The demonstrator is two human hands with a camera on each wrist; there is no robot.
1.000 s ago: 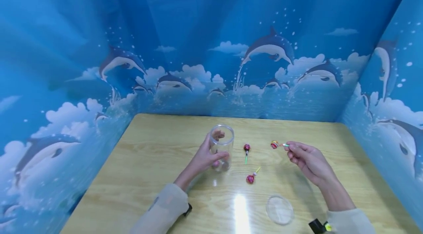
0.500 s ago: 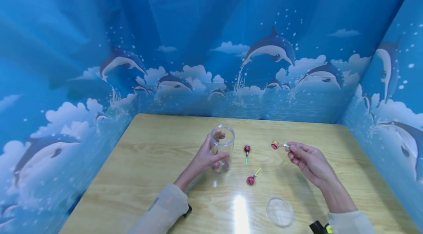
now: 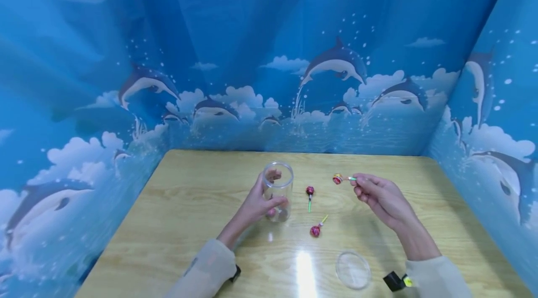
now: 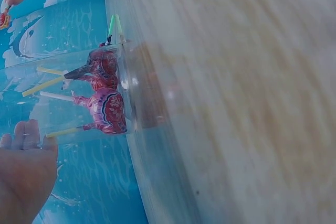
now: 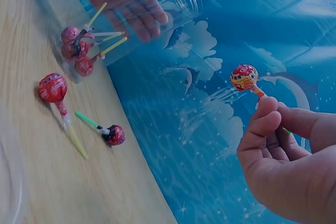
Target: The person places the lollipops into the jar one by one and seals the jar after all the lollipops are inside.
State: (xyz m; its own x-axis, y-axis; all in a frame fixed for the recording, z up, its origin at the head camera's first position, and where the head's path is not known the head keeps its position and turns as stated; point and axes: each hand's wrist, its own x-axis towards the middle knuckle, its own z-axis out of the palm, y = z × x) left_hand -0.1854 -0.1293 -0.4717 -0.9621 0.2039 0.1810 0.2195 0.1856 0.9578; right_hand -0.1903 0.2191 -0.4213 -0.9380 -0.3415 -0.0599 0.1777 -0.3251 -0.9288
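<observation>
We saw the left hand (image 3: 254, 205) wrapped round the lidless jar (image 3: 287, 192), where several lollipops (image 4: 108, 111) already sat, so we judged the filling partly done. Two loose lollipops (image 3: 310, 190) lay near it on the worktop (image 3: 201, 195), apparently left to load; then came one raised lollipop (image 3: 337, 178), the lid (image 3: 353, 270), and the right hand (image 3: 384, 199) pinching that lollipop's stick.

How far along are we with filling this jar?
Looks done: several lollipops are in the jar. In hand: the right grip pinches another lollipop by its stick, outside the jar, which the left grip holds. Probably left: that one, two loose lollipops on the table, and perhaps fitting the lid, which lies apart.
</observation>
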